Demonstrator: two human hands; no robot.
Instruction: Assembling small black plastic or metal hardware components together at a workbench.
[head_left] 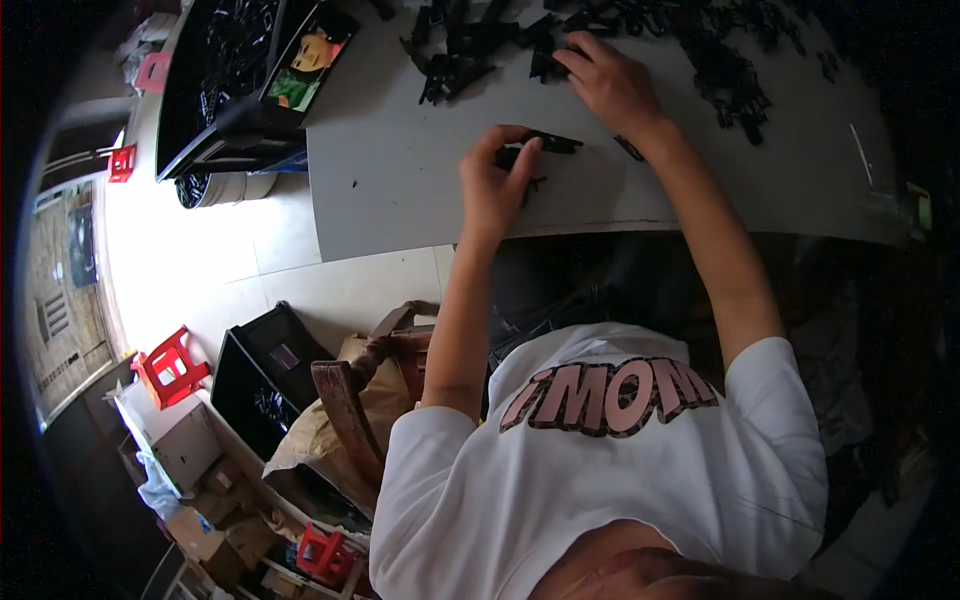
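Observation:
My left hand (496,180) is closed around a dark, narrow plastic piece (556,142), whose far end sticks out to the right past the fingers. More dark material shows below the thumb, too small to make out. My right hand (608,82) reaches farther across the grey table (400,190), its fingers slightly bent and apart. Their tips are beside a small black plastic piece (544,64) at the near edge of the scattered parts; whether they touch it is unclear. Another slim black piece (628,148) lies next to my right wrist.
Several black parts (728,80) lie in heaps along the table's far side. At the left stand a black bin of parts (225,60) and a picture card (312,58). Below are a wooden chair (345,400), a black crate (285,345) and a red stool (170,370).

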